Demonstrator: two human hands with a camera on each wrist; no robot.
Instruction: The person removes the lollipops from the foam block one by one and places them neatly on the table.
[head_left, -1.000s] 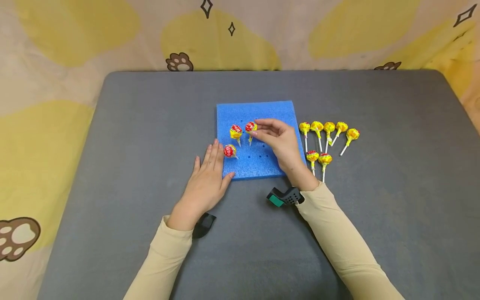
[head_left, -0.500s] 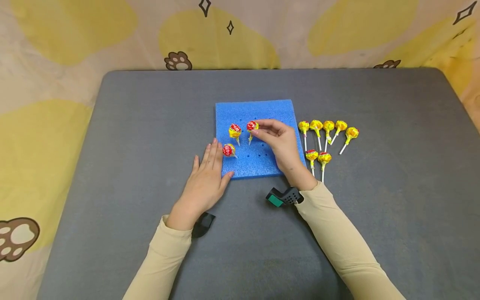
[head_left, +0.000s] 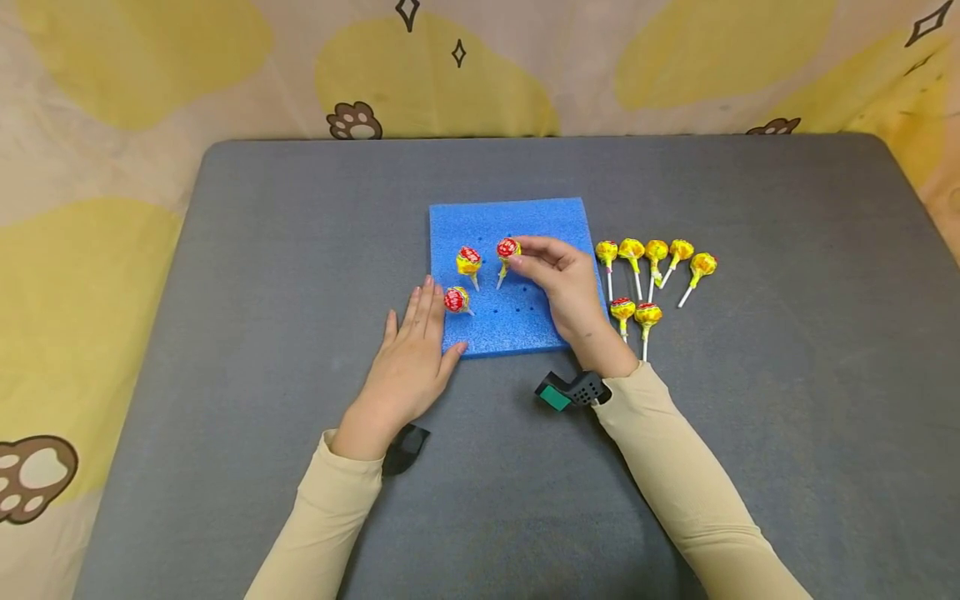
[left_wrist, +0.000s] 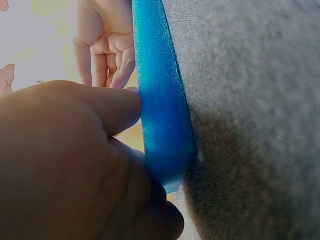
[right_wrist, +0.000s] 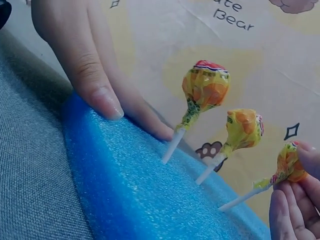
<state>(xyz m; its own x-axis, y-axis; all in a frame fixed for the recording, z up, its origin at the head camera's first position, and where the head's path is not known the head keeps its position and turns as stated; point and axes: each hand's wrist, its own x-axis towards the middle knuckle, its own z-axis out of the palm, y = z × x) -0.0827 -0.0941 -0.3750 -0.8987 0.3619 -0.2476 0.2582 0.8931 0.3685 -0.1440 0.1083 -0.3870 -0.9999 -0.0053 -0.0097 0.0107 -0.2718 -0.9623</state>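
My left hand lies with straight fingers along the left edge of a blue foam board. Its thumb presses the board's near edge in the right wrist view. Above the board, my right hand pinches the wrapped head of a red-and-yellow lollipop between thumb and fingers. That lollipop's white stick leans, its lower end at the foam surface in the right wrist view. Two more lollipops stand in the board on its left side, one farther back and one nearer, both tilted.
Several loose lollipops lie on the grey table right of the board, in two rows. Small holes dot the foam. A patterned curtain hangs behind the table's far edge.
The head of the pinched lollipop has tipped slightly to the right with my right fingers, while its stick's lower end stays in place. My left hand keeps its place on the board.
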